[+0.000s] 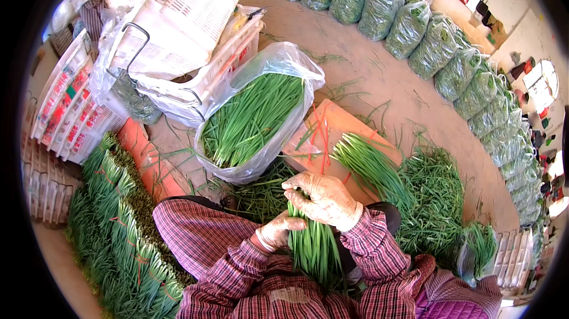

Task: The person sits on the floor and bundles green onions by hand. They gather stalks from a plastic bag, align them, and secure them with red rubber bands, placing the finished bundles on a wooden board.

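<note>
My left hand, in a soiled thin glove, is closed around a bunch of long flat green leaves, likely garlic chives, which hangs over my lap. My right hand, gloved too, curls over the top end of the same bunch and hides it. Beyond my hands, an orange board carries loose red ties and a second bunch with pale stem ends. An open clear plastic bag full of loose green leaves stands ahead to the left.
Tied bunches are stacked at my left. Loose leaves lie heaped at my right. White plastic baskets lined with printed paper stand ahead left. Filled plastic bags form a long curved row along the far floor. A purple quilted cloth lies at lower right.
</note>
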